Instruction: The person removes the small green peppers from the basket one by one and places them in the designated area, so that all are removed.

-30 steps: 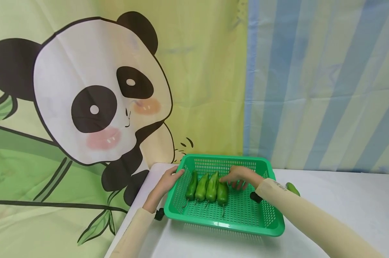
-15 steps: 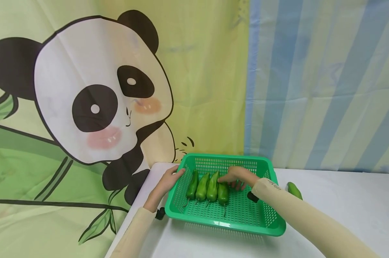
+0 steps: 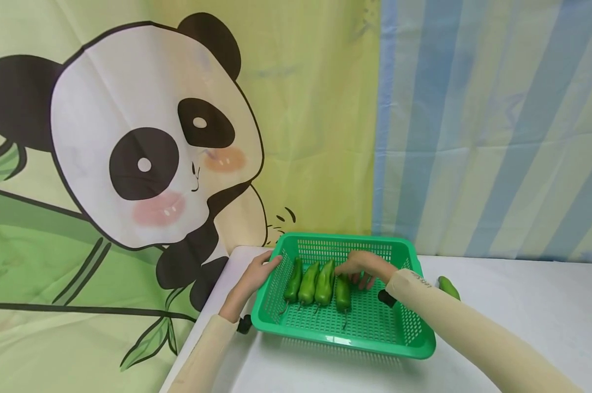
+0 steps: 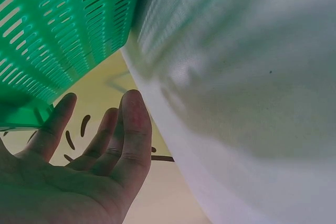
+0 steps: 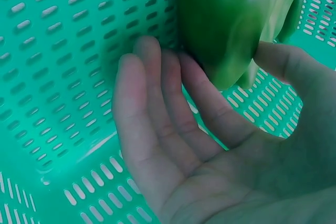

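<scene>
A green plastic basket (image 3: 342, 341) with slotted walls stands on the white table. Inside it, three long green peppers (image 3: 308, 286) lie side by side at the left, stems toward the front. My right hand (image 3: 366, 266) pinches the tip of another green pepper (image 3: 343, 299) between thumb and index finger. In the right wrist view that pepper (image 5: 220, 19) shows large and dark, with the other fingers spread beside it. My left hand (image 3: 253, 275) touches the basket's left rim, its thumb at the edge. The left wrist view shows those fingers nearly straight outside the wall.
One more green pepper (image 3: 448, 286) lies on the white table (image 3: 521, 311) right of the basket, partly behind my right sleeve (image 3: 453, 316). A panda-print curtain (image 3: 320, 136) hangs right behind the table.
The pepper in my right hand has shifted slightly right, opening a small gap to the one beside it. My left hand has stayed at the rim.
</scene>
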The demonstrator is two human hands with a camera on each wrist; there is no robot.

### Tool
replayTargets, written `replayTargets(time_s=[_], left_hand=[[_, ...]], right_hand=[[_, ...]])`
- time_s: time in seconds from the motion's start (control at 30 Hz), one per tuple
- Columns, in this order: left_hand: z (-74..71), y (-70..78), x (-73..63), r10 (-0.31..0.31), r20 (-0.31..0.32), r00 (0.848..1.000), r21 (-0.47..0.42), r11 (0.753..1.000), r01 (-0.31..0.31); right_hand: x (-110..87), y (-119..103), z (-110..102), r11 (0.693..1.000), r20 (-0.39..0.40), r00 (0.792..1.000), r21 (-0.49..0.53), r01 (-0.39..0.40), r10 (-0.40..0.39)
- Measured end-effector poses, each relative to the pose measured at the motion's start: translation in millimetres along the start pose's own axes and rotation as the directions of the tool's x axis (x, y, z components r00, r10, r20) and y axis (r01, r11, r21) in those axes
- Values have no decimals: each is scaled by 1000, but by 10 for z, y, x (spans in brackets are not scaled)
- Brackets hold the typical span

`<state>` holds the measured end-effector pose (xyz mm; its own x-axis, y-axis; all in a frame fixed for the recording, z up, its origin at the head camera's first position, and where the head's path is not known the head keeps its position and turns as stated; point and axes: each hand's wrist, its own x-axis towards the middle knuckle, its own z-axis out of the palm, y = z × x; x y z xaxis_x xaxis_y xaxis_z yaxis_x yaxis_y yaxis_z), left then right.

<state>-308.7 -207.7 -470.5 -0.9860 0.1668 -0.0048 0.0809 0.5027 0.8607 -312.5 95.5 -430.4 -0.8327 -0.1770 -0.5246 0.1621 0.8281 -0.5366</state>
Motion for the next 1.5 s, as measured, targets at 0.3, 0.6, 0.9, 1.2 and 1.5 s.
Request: replayTargets(time_s=[0.3, 0.6, 0.9, 1.2, 1.5], left_hand=[[6, -6, -1, -3, 7, 1000, -2, 1000, 3], [-2, -5, 7, -9, -1, 1000, 1, 1000, 9], [4, 12, -5, -25, -3, 1000, 0, 1000, 25], [5, 2, -7, -13, -10, 1000, 10, 1000, 13], [11, 15, -5, -16, -15, 1000, 15, 1000, 16]], right_hand=[[-51, 78, -55, 999, 9, 1000, 44, 21, -21], [-109, 122, -142, 997, 48, 999, 81, 18, -22], [-123, 159, -168, 991, 76, 996, 127, 34, -44], [-146, 192, -194, 977, 95, 992, 208, 58, -79], [-245, 171, -224, 958, 141, 984, 280, 63, -106]])
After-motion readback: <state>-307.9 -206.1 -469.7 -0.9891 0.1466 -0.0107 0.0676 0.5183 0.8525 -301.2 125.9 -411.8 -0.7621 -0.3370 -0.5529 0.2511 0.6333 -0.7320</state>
